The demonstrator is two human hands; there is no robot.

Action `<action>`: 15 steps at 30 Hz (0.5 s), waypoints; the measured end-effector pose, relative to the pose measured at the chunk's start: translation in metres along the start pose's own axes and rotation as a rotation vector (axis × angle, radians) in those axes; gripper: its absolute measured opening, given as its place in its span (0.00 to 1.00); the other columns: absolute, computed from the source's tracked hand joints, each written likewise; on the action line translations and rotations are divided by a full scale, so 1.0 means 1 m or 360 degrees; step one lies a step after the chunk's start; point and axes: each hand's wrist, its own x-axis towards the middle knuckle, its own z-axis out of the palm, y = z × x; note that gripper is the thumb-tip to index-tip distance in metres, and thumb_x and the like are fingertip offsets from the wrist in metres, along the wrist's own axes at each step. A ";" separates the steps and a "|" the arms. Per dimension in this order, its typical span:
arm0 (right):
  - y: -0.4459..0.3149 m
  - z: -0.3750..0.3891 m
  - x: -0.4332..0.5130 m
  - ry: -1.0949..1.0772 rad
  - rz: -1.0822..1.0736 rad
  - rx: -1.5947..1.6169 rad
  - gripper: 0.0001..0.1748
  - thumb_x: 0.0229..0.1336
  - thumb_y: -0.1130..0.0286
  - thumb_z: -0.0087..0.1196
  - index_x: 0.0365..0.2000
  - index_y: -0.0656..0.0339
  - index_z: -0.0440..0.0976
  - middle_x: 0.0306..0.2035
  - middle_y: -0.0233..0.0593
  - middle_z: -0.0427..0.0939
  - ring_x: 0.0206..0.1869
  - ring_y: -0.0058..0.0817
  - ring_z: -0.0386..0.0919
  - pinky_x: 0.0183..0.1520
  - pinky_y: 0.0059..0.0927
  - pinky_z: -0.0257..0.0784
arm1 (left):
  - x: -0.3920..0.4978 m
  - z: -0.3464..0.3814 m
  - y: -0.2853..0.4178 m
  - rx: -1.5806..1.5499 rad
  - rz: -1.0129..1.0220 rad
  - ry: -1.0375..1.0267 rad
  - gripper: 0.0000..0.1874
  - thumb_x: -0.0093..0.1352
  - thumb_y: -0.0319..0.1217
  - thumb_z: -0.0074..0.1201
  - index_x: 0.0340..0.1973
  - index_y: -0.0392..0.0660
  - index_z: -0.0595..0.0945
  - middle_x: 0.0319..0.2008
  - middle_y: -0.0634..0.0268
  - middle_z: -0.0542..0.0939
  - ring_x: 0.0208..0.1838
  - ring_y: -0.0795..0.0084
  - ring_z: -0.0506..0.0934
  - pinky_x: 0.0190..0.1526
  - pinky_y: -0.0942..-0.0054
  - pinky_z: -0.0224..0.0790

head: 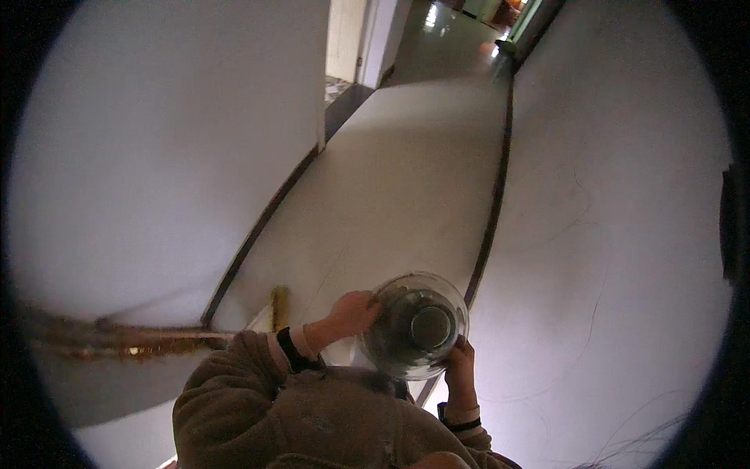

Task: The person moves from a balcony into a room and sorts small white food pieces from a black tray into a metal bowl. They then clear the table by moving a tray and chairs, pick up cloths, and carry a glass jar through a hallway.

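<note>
I hold a clear, round bowl (452,296), glass or plastic, low in front of my body. My left hand (353,315) is shut on its left rim. On the lower right side, my right hand (461,369) grips the rim, its fingers partly hidden. A paler ring shows in the bowl's middle, around a dark centre. Whether anything lies inside I cannot tell. Both wrists have dark bands below brown sleeves.
A pale corridor floor (404,176) runs ahead between white walls with dark skirting (498,193). A doorway (345,88) opens on the left. Beside my left forearm is a yellow object (280,308), blurred. Shiny floor (448,44) lies at the far end.
</note>
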 end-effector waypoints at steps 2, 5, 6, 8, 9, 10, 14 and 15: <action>-0.030 0.002 0.070 -0.0055 -0.0006 0.0044 0.16 0.42 0.76 0.42 0.35 0.70 0.70 0.26 0.40 0.75 0.22 0.25 0.72 0.23 0.23 0.71 | 0.069 -0.024 0.019 0.0076 0.0101 0.0075 0.16 0.64 0.38 0.46 0.30 0.35 0.76 0.27 0.45 0.76 0.34 0.46 0.75 0.36 0.55 0.65; -0.069 0.011 0.179 -0.0042 0.0060 -0.0113 0.20 0.43 0.75 0.45 0.40 0.70 0.70 0.29 0.40 0.77 0.22 0.25 0.75 0.23 0.21 0.71 | 0.169 -0.068 0.039 0.0077 0.0007 0.0053 0.16 0.64 0.39 0.46 0.30 0.36 0.77 0.26 0.45 0.76 0.34 0.46 0.75 0.35 0.55 0.65; -0.080 0.010 0.211 -0.0031 0.0025 -0.0002 0.20 0.42 0.76 0.45 0.40 0.69 0.71 0.29 0.39 0.77 0.22 0.25 0.74 0.23 0.21 0.71 | 0.200 -0.074 0.048 0.0070 -0.0029 0.0082 0.16 0.64 0.39 0.46 0.30 0.36 0.77 0.26 0.45 0.77 0.34 0.46 0.75 0.35 0.55 0.65; -0.123 0.001 0.278 -0.0113 0.0019 -0.0054 0.19 0.42 0.76 0.45 0.40 0.70 0.70 0.31 0.39 0.76 0.27 0.26 0.74 0.26 0.24 0.71 | 0.267 -0.082 0.069 0.0058 -0.0016 0.0176 0.17 0.64 0.40 0.46 0.30 0.36 0.77 0.25 0.46 0.77 0.33 0.46 0.75 0.34 0.55 0.66; -0.136 0.010 0.311 -0.0150 0.0031 -0.0039 0.19 0.42 0.76 0.44 0.40 0.70 0.70 0.32 0.39 0.75 0.30 0.27 0.74 0.28 0.26 0.71 | 0.301 -0.098 0.073 0.0104 -0.0039 0.0193 0.17 0.65 0.40 0.46 0.30 0.36 0.77 0.25 0.46 0.77 0.32 0.47 0.76 0.34 0.55 0.66; -0.155 0.013 0.350 -0.0084 0.0134 -0.0186 0.20 0.43 0.74 0.46 0.40 0.70 0.70 0.32 0.39 0.75 0.32 0.25 0.74 0.28 0.27 0.72 | 0.337 -0.110 0.078 0.0031 -0.0026 0.0218 0.17 0.65 0.40 0.46 0.30 0.36 0.77 0.25 0.47 0.77 0.31 0.48 0.76 0.34 0.55 0.66; -0.220 0.020 0.460 -0.0203 0.0100 -0.0175 0.19 0.43 0.73 0.46 0.40 0.70 0.70 0.33 0.40 0.75 0.29 0.26 0.75 0.28 0.28 0.72 | 0.440 -0.141 0.094 -0.0098 -0.0052 0.0298 0.17 0.65 0.40 0.45 0.30 0.37 0.77 0.25 0.51 0.79 0.30 0.52 0.77 0.34 0.56 0.67; -0.233 0.032 0.502 -0.0220 0.0074 -0.0159 0.19 0.44 0.74 0.46 0.40 0.70 0.70 0.33 0.41 0.76 0.28 0.26 0.75 0.29 0.28 0.73 | 0.479 -0.161 0.096 -0.0035 0.0013 0.0353 0.16 0.65 0.40 0.45 0.30 0.37 0.77 0.26 0.52 0.79 0.29 0.53 0.77 0.34 0.57 0.67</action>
